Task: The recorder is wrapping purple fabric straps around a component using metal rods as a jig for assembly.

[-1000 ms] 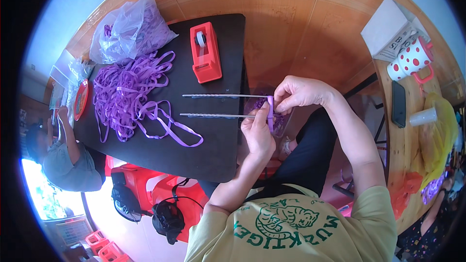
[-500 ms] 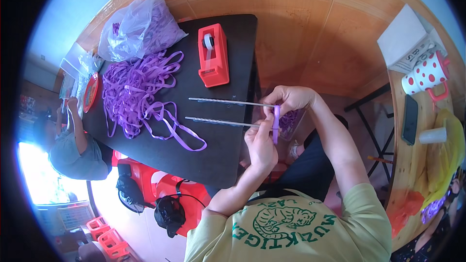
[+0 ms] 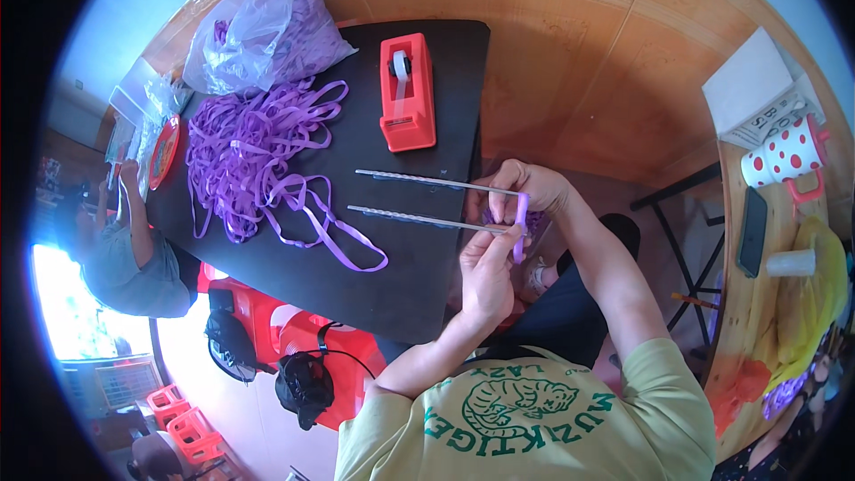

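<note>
Two thin twisted metal rods (image 3: pixel 419 180) lie side by side on the black table, their ends reaching past its right edge. A purple ribbon (image 3: pixel 522 230) crosses upright at those ends. My left hand (image 3: pixel 488 278) is closed at the nearer rod's tip, thumb and fingers pinching the ribbon's lower part. At the farther rod's tip my right hand (image 3: pixel 533 189) is closed on the ribbon's upper part, its fingers curled around the rod end. Some fingertips are hidden. Left of the rods sits a tangled heap of purple ribbon (image 3: pixel 245 156), one loop trailing toward them.
On the black table (image 3: pixel 356 289) stand a red tape dispenser (image 3: pixel 408 93) and a plastic bag (image 3: pixel 267 36) of purple ribbon. A wooden table on the right holds a dotted mug (image 3: pixel 784 153), a phone (image 3: pixel 753 224) and a cup. Red stools (image 3: pixel 285 316) and another person (image 3: pixel 138 272) are at left.
The view has shifted slightly, so the table and its things sit a little higher and further right. Both hands stay at the rod ends with the ribbon; the right hand's fingers have shifted around the farther rod.
</note>
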`<action>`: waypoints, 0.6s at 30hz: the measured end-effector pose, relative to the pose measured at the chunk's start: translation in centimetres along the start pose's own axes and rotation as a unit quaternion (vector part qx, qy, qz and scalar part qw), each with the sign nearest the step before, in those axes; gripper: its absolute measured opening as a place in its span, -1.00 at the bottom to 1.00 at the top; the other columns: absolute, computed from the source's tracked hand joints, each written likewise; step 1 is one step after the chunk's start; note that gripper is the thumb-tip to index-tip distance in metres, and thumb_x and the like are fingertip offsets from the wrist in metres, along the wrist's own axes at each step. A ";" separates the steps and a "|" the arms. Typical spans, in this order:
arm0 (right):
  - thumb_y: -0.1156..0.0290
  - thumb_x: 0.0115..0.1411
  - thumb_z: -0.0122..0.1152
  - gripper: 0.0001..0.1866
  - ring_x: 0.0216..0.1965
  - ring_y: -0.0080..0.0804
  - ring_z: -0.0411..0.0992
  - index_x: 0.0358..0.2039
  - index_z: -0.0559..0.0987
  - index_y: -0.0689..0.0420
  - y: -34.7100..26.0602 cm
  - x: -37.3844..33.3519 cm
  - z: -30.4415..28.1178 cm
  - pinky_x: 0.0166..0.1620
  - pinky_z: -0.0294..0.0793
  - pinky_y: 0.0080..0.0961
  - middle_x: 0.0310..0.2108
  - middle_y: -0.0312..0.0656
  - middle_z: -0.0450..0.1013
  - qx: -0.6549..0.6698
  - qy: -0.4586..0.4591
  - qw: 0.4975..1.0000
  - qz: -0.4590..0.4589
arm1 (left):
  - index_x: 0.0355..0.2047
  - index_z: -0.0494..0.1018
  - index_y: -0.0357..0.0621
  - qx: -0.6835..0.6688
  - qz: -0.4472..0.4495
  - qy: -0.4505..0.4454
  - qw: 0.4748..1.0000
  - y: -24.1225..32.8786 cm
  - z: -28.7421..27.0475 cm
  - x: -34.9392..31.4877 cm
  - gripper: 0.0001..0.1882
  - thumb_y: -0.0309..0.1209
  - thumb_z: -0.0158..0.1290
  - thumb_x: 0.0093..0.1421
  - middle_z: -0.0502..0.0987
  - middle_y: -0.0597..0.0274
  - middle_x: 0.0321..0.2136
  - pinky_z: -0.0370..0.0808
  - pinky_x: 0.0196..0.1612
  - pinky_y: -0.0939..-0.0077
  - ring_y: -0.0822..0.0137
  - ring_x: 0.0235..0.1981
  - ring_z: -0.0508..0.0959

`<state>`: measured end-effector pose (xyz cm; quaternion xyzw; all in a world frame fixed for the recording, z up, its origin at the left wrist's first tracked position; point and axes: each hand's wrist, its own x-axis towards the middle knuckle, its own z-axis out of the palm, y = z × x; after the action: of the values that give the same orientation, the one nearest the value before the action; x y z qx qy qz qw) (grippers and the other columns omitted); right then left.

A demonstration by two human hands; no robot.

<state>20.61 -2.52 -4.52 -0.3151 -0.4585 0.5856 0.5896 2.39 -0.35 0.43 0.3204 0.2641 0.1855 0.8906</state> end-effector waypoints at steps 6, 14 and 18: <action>0.57 -0.06 0.29 -0.95 -0.45 -0.48 0.45 -0.53 0.64 0.26 -0.5 0.1 1.5 -0.34 0.40 -0.67 -0.37 -0.06 0.52 0.065 0.046 0.996 -0.025 | -0.37 0.54 -0.27 -0.052 0.042 -0.018 0.998 -0.8 0.0 0.3 -0.91 -0.56 0.04 0.15 0.56 0.16 -0.37 0.41 -0.17 0.52 0.33 -0.31 0.56; 0.66 0.10 0.12 -0.83 -0.15 -0.48 0.43 -0.28 0.58 0.28 -7.0 -1.8 2.7 -0.07 0.38 -0.61 -0.19 -0.18 0.48 -0.258 0.255 0.931 0.043 | -0.40 0.55 -0.27 -0.065 0.112 -0.015 0.991 -1.4 0.5 0.6 -0.92 -0.61 0.05 0.12 0.55 0.29 -0.42 0.33 -0.23 0.72 0.55 -0.40 0.47; 0.55 0.08 0.14 -0.77 0.18 -0.24 0.15 -0.24 0.61 0.04 -12.5 -0.6 7.3 0.14 0.16 -0.23 0.18 -0.12 0.20 -0.559 0.095 0.818 0.094 | -0.39 0.56 -0.24 -0.044 0.117 -0.018 0.992 -1.4 -0.1 0.8 -0.92 -0.60 0.07 0.12 0.53 0.36 -0.44 0.29 -0.27 0.75 0.60 -0.42 0.42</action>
<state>19.08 -5.77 9.52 -0.6864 -0.6167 0.2481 0.2949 3.20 -0.90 -0.80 0.3125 0.2006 0.2942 0.8806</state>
